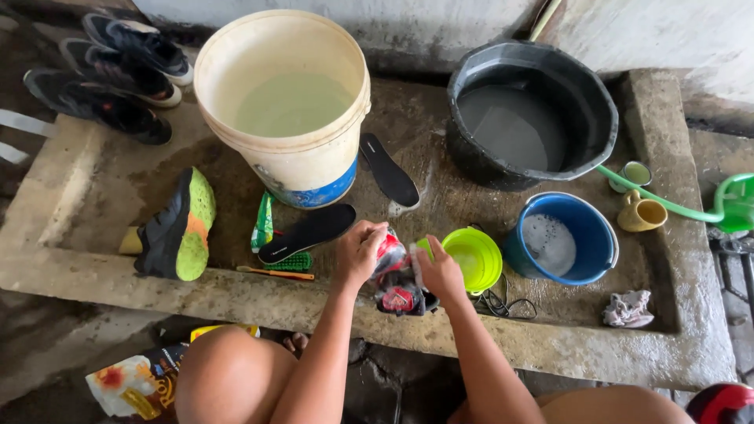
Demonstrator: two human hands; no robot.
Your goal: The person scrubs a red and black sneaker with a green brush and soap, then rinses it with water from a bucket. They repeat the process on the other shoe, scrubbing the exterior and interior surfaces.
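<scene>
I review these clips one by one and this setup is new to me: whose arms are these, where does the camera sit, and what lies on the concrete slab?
There is no machine. The one picture comes from a camera on a person's head, looking down at their own bare arms and knees as they squat.

The left hand and right hand together hold a red and black sports shoe at the edge of the wet concrete slab.

On the slab stand a large cream plastic bucket of water, a black tub, a blue bucket with suds and a small lime-green bowl. Also there: two black insoles, a green scrubbing brush, a black and lime-green shoe and a crumpled rag.
</scene>
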